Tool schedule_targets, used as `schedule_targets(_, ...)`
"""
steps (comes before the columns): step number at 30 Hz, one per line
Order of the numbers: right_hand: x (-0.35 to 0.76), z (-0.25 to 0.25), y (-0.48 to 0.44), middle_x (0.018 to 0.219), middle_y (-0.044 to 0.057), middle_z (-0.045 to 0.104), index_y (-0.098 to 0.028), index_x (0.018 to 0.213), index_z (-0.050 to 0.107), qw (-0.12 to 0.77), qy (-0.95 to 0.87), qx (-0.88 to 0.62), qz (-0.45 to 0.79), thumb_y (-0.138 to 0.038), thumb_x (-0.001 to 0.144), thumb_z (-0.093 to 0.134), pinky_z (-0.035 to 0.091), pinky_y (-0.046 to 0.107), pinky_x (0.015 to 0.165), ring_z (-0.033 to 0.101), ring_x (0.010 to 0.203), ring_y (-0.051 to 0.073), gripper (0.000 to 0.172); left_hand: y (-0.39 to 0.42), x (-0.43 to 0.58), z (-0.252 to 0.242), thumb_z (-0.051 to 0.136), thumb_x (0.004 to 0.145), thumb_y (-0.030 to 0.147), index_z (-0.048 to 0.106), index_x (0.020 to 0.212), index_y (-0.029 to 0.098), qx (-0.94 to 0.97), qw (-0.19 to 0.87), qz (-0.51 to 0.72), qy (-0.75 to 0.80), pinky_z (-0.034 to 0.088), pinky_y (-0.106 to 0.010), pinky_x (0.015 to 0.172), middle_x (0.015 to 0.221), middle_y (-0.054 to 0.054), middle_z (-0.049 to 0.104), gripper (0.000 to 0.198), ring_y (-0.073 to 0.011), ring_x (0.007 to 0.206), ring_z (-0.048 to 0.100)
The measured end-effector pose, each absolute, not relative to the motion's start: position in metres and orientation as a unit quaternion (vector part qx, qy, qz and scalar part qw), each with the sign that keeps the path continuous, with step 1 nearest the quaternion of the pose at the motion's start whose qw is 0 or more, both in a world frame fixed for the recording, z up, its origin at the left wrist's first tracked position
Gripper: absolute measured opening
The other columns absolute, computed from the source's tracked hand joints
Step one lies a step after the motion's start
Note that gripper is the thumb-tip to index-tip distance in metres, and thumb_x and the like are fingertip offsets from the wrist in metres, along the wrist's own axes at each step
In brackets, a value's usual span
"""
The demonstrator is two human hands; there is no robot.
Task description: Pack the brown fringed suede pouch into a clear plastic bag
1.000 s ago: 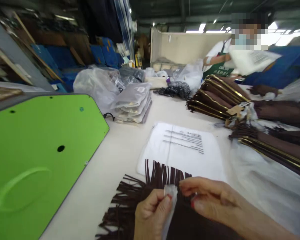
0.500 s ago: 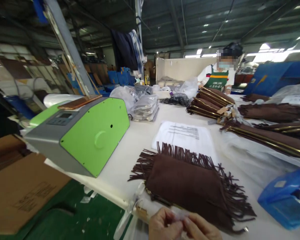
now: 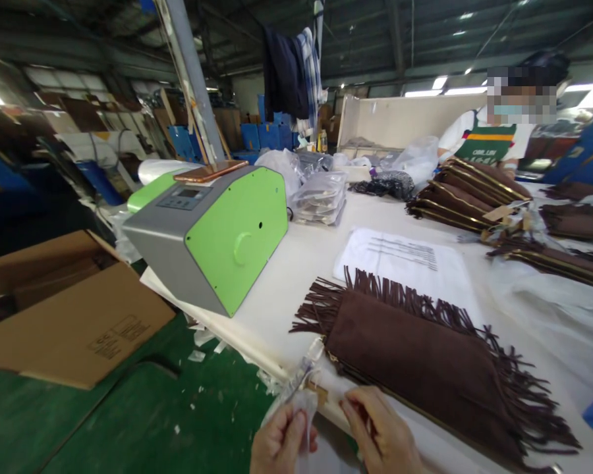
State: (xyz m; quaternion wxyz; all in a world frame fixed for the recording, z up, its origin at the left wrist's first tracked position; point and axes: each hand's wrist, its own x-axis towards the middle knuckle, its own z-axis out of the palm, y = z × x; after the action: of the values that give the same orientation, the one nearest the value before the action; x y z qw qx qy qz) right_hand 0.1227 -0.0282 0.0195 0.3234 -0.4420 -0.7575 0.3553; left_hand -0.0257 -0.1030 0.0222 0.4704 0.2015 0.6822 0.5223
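Landmark: green machine (image 3: 237,240) on the desk (image 3: 281,306).
Left hand (image 3: 279,438): thumb and fingers pinched on a plastic strip (image 3: 310,407); nearer than machine.
Right hand (image 3: 383,431): apart from left, fingers curled, nearly closed; cannot tell if gripping anything.
Brown bag (image 3: 410,342): flat on desk, right of machine and nearer.
Long axis: slants from machine-side end rightward, toward the person.
Fringe: far edge, both ends.
Zip edge: faces person.

Fringed pouch (image 3: 415,349) in matt, suede-like brown; crinkled, translucent plastic strip (image 3: 305,405); smooth, pale surface (image 3: 299,263); smooth green machine panel (image 3: 225,227); matt cardboard box (image 3: 79,316).
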Motion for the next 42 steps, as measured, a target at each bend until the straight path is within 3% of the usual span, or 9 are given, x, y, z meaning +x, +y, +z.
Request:
schedule_targets(4, 0.130, -0.001, -0.007, 0.099, 0.008, 0.063, -0.020, 0.104, 0.056, 0.310, -0.854, -0.418, 0.006, -0.026, 0.085, 0.049, 0.044, 0.030, 0.074, 0.059, 0.086, 0.020, 0.021, -0.098, -0.032, 0.018, 0.059, 0.062, 0.070, 0.060, 0.060, 0.018, 0.227, 0.470, 0.510, 0.684, 0.041, -0.023, 0.055, 0.056, -0.001, 0.065, 0.051, -0.0152, 0.055, 0.057)
schedule_targets(7, 0.134, -0.006, 0.001, 0.091, 0.007, 0.065, -0.020, 0.104, 0.057, 0.219, -0.886, -0.404, -0.065, -0.017, 0.083, 0.047, 0.043, 0.032, 0.068, 0.059, 0.077, 0.020, 0.023, -0.089, -0.023, 0.012, 0.062, 0.060, 0.067, 0.060, 0.061, 0.017, 0.210, 0.522, 0.509, 0.651, 0.041, -0.024, 0.053, 0.055, -0.002, 0.064, 0.050, -0.0153, 0.051, 0.057)
schedule_targets(12, 0.126, 0.017, 0.001, 0.069, 0.001, 0.061, -0.019, 0.080, 0.060, 0.118, -0.833, -0.489, 0.231, -0.024, 0.084, 0.042, 0.040, 0.026, 0.056, 0.057, 0.062, 0.016, 0.019, -0.082, -0.013, -0.003, 0.066, 0.059, 0.059, 0.062, 0.062, 0.016, 0.180, 0.607, 0.473, 0.613, 0.036, -0.025, 0.050, 0.055, -0.004, 0.064, 0.043, -0.0150, 0.050, 0.055)
schedule_targets(15, 0.117, 0.038, 0.006, 0.052, -0.004, 0.049, -0.018, 0.064, 0.054, 0.071, -0.707, -0.519, 0.474, -0.032, 0.081, 0.045, 0.031, 0.022, 0.047, 0.046, 0.050, 0.010, 0.024, -0.087, -0.015, -0.013, 0.066, 0.062, 0.051, 0.061, 0.060, 0.016, 0.208, 0.619, 0.461, 0.601, 0.032, -0.024, 0.049, 0.053, -0.004, 0.062, 0.036, -0.0124, 0.048, 0.050)
schedule_targets(19, 0.108, 0.049, 0.014, 0.048, -0.007, 0.035, -0.015, 0.062, 0.054, 0.086, -0.580, -0.532, 0.612, -0.033, 0.072, 0.052, 0.023, 0.020, 0.043, 0.030, 0.045, 0.006, 0.020, -0.096, -0.019, -0.022, 0.069, 0.059, 0.046, 0.057, 0.057, 0.016, 0.216, 0.621, 0.459, 0.598, 0.033, -0.024, 0.050, 0.052, -0.004, 0.062, 0.033, -0.0117, 0.047, 0.049)
schedule_targets(29, 0.131, 0.038, -0.014, 0.066, -0.002, 0.054, -0.021, 0.085, 0.056, 0.218, -0.733, -0.497, 0.411, -0.043, 0.084, 0.048, 0.041, 0.020, 0.053, 0.050, 0.056, 0.011, 0.024, -0.103, -0.021, -0.013, 0.075, 0.050, 0.032, 0.046, 0.054, 0.018, 0.131, 0.649, 0.449, 0.600, 0.037, -0.024, 0.049, 0.048, 0.000, 0.059, 0.032, -0.0117, 0.045, 0.051)
schedule_targets(36, 0.096, 0.041, 0.003, 0.070, 0.006, 0.062, -0.017, 0.074, 0.059, 0.060, -0.823, -0.546, 0.146, -0.043, 0.079, 0.056, 0.038, 0.028, 0.051, 0.059, 0.058, 0.020, 0.026, -0.101, -0.017, -0.014, 0.064, 0.052, 0.027, 0.048, 0.052, 0.018, 0.171, 0.606, 0.429, 0.648, 0.032, -0.023, 0.048, 0.044, 0.001, 0.057, 0.018, -0.0107, 0.044, 0.048)
schedule_targets(39, 0.084, 0.050, 0.015, 0.064, 0.005, 0.060, -0.018, 0.066, 0.055, -0.003, -0.811, -0.548, 0.205, -0.025, 0.079, 0.053, 0.037, 0.028, 0.055, 0.059, 0.061, 0.020, 0.015, -0.100, -0.016, -0.012, 0.063, 0.052, 0.026, 0.048, 0.051, 0.018, 0.175, 0.603, 0.426, 0.652, 0.031, -0.022, 0.048, 0.045, 0.002, 0.057, 0.017, -0.0104, 0.045, 0.047)
schedule_targets(42, 0.087, 0.054, 0.023, 0.053, -0.002, 0.052, -0.019, 0.063, 0.051, 0.017, -0.737, -0.542, 0.403, -0.025, 0.076, 0.052, 0.035, 0.024, 0.049, 0.052, 0.050, 0.013, 0.015, -0.100, -0.015, -0.007, 0.062, 0.051, 0.022, 0.049, 0.049, 0.018, 0.163, 0.614, 0.428, 0.643, 0.031, -0.022, 0.048, 0.043, 0.003, 0.055, 0.014, -0.0098, 0.045, 0.046)
